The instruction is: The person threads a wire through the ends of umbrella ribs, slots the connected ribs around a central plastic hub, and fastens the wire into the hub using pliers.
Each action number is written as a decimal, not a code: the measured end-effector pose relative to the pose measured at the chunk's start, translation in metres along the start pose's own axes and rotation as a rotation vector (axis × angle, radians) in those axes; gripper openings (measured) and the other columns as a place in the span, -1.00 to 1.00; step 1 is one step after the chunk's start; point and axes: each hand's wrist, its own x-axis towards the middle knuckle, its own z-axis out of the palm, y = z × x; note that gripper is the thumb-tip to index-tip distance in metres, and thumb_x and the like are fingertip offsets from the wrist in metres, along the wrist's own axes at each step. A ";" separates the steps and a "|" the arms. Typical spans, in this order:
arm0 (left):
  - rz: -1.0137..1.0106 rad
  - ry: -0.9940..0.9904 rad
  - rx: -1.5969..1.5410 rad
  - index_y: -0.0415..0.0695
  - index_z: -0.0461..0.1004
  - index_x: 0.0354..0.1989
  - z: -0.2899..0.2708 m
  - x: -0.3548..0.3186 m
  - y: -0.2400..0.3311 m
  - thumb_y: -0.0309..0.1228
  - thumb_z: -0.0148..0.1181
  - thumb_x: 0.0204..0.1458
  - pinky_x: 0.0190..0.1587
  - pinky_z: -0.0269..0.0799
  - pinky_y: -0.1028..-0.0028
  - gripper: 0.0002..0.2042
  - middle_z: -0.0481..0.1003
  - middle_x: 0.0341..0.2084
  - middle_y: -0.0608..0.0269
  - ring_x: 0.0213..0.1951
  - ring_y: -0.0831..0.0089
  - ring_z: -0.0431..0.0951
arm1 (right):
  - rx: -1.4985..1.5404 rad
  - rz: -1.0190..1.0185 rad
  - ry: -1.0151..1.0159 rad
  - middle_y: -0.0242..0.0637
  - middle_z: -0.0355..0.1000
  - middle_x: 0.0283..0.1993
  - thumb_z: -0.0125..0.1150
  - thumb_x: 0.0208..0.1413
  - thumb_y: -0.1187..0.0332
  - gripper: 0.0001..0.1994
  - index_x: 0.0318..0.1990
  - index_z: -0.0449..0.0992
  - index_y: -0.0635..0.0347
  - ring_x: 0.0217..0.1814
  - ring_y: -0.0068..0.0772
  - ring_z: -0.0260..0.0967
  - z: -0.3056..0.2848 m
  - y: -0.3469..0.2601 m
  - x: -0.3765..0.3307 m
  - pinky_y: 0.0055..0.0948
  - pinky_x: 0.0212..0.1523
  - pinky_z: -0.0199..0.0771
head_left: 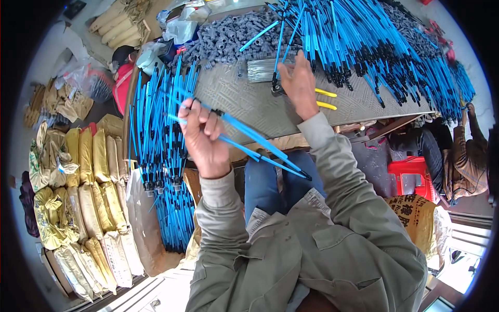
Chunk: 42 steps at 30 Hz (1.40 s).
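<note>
My left hand (204,138) is closed around a blue folding rod assembly (249,136) with black joints. Its two blue lengths slant down to the right over my lap and meet at a black tip. Over the table, my right hand (300,86) has its thumb and fingers apart. Just left of its thumb, a blue rod with a black end (276,65) reaches down; whether they touch I cannot make out. Beneath that hand lie pliers (326,99) with yellow handles, partly covered by it. A bundle of thin metal wires (261,70) sits beside the fingers.
Many blue rods (348,39) are heaped at the back right, and more (162,114) lie along the table's left edge. Grey plastic fittings (223,41) are piled at the back. Stacked sacks (86,197) stand left. At far right are another person's hand (470,110) and a red stool (416,174).
</note>
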 end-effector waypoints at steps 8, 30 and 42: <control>-0.113 -0.199 -0.016 -0.16 0.36 -0.27 -0.003 -0.031 0.021 -0.31 -0.07 0.16 -0.76 0.05 0.67 -0.82 0.19 -0.74 0.42 -0.78 0.68 0.09 | 0.192 0.257 -0.150 -0.07 0.42 -0.28 0.09 0.03 0.41 -0.64 -0.03 0.24 0.39 -0.51 -0.28 0.40 0.018 -0.002 0.027 -0.38 -0.49 0.40; 0.040 0.076 0.531 -0.38 0.26 -0.09 0.038 -0.012 0.017 -0.15 -0.14 0.17 -0.19 0.50 0.37 -0.56 0.46 -0.26 -0.15 -0.23 0.18 0.54 | 0.740 -0.103 -0.354 -0.40 0.31 -0.45 -0.04 0.14 0.46 -0.68 0.07 0.30 0.21 -0.52 -0.62 0.21 -0.058 -0.052 -0.056 -0.58 -0.54 0.19; 0.053 -0.039 0.589 -0.31 0.29 -0.10 0.058 0.009 0.024 -0.17 0.01 0.11 -0.24 0.49 0.38 -0.60 0.48 -0.30 -0.01 -0.25 0.30 0.53 | 0.447 -0.466 -0.448 -0.10 0.37 -0.32 0.02 0.01 0.61 -0.62 0.04 0.33 0.24 -0.40 -0.19 0.38 -0.113 -0.039 -0.085 -0.37 -0.41 0.36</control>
